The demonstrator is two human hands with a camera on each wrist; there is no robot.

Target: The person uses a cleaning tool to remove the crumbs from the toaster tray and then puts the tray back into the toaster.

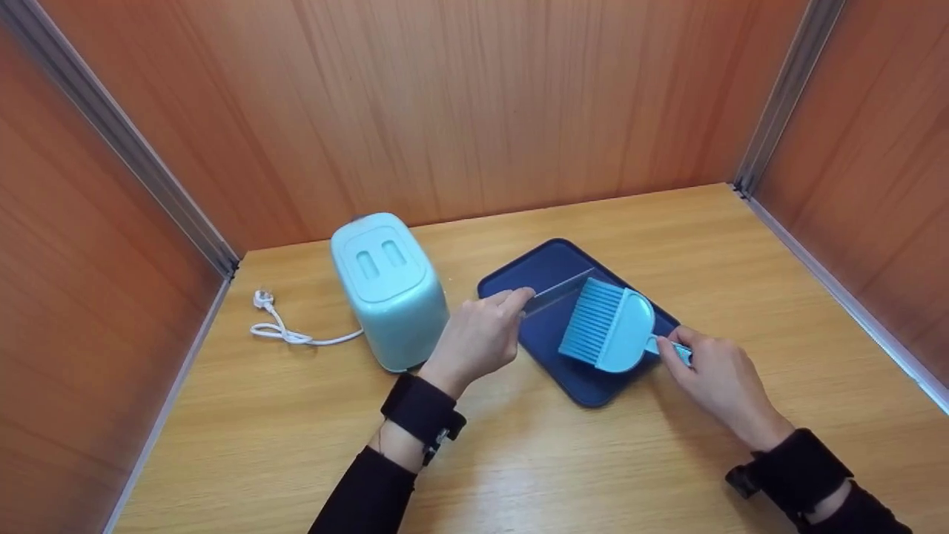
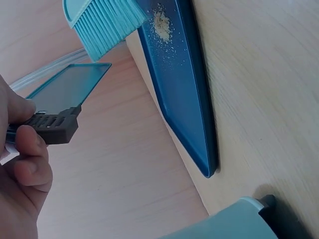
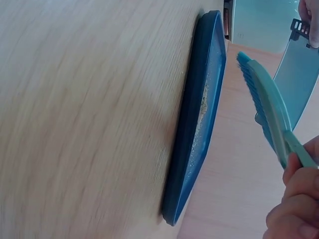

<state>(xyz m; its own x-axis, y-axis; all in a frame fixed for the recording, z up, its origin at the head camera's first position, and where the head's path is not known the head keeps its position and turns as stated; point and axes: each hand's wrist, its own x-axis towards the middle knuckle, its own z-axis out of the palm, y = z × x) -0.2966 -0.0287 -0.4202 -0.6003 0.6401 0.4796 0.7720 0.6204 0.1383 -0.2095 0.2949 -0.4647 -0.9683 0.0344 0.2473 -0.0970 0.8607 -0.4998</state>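
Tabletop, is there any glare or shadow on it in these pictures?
Head view: pale sheen on the tabletop toward the bottom edge; left wrist view: dark shadow by the base of the toaster; right wrist view: soft-edged, faint shadow beside the tray.

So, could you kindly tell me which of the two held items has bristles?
The blue brush in the right hand does; the flat panel in the left hand has none.

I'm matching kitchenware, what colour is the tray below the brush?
Dark blue tray, clearest in the head view.
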